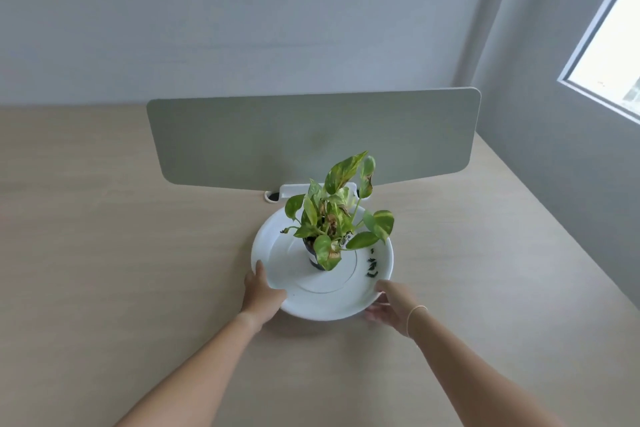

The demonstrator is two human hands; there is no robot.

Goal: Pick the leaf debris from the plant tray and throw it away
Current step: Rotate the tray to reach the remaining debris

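Both hands (263, 296) (391, 305) grip the white tray (277, 253) holding a plant (337, 215).

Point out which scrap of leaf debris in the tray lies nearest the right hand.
The dark scrap lowest in the row by the tray's right rim, just above the right hand; the others sit farther back, toward the plant.

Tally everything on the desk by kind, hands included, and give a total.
White plant tray: 1
Potted plant: 1
Dark leaf debris bits on the tray's right side: about 4
Grey divider panel: 1
Hands on the tray rim, left hand, right hand: 2
Total: about 9
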